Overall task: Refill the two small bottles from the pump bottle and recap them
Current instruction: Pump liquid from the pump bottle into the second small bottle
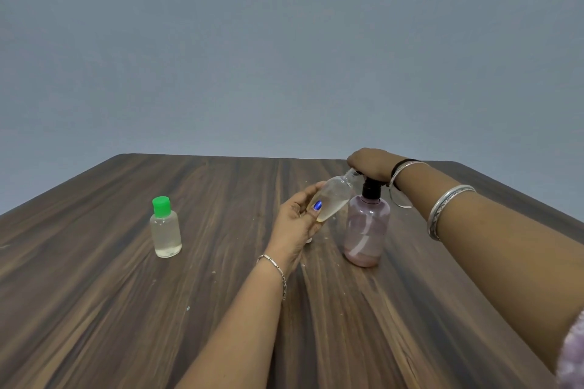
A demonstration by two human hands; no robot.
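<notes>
A pink translucent pump bottle (366, 230) with a black collar stands right of centre on the wooden table (126, 309). My right hand (371, 164) rests on top of its pump head, which the hand hides. My left hand (295, 224) grips a small clear uncapped bottle (335, 197), tilted with its neck up against the pump's nozzle; a little yellowish liquid lies in its lower end. A second small clear bottle (166, 232) with a green cap stands upright at the left, partly filled. A small white object (309, 241), only partly visible, lies on the table under my left hand.
The dark wood-grain table runs to a far edge before a plain grey-blue wall (284, 41). Small pale specks dot the tabletop near the bottles. Bangles circle my right forearm and a thin bracelet my left wrist.
</notes>
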